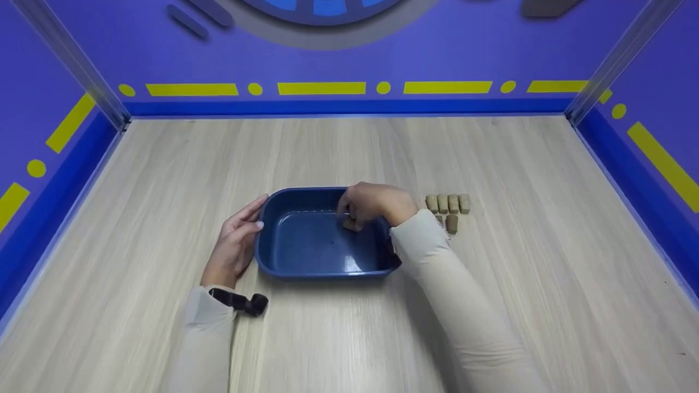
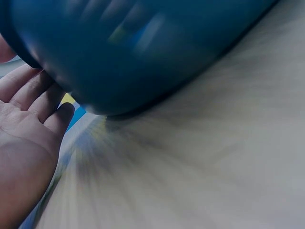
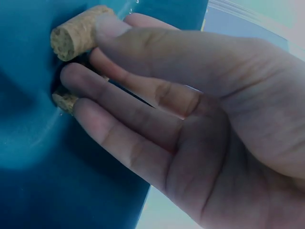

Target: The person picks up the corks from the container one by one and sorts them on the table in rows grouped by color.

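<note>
A dark blue plastic tub (image 1: 327, 271) sits on the table. My left hand (image 1: 236, 240) grips its left rim, thumb on the edge and fingers along the outer wall. In the left wrist view those fingers (image 2: 50, 102) lie against the tub's side (image 2: 119, 62). Inside the tub, towards its far right, my right hand (image 1: 374, 201) pinches a cork (image 3: 78, 36) between thumb and index finger. Another cork (image 3: 66, 101) shows behind the other fingers, partly hidden by them. To the right of the tub several corks (image 1: 453, 203) stand in a row.
In front of that row, a cork (image 1: 451, 224) stands beside another, which my right sleeve (image 1: 437, 256) partly covers. Purple panels with yellow marks (image 1: 321, 88) wall the wooden table (image 1: 338, 153) at the back and both sides.
</note>
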Available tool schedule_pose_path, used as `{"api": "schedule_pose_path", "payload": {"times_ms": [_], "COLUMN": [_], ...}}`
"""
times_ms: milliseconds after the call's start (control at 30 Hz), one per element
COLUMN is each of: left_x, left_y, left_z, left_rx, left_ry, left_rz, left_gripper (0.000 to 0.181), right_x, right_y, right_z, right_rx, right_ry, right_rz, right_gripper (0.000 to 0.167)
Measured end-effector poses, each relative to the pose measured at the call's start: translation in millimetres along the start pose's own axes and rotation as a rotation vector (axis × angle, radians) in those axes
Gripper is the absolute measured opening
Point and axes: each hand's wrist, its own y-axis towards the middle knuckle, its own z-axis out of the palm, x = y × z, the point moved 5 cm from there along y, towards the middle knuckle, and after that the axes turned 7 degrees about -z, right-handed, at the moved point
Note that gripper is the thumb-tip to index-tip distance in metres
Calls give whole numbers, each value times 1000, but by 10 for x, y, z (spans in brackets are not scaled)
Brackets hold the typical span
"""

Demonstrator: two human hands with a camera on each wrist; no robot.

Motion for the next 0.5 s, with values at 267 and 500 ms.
{"api": "schedule_pose_path", "payload": {"times_ms": [267,500], "left_x": [-6,-12], "left_y": [3,8], "left_z": [-1,-5], "left_rx": [2,-10], "left_ry": [10,33], "left_rz": [8,11], "left_gripper": [56,57], "right_x": [33,40], "right_y": [13,19], "right_z": [53,80], "right_rx": [13,6], "right_ry": [75,47], "right_rz": [-16,-34], "right_gripper": [43,41]}}
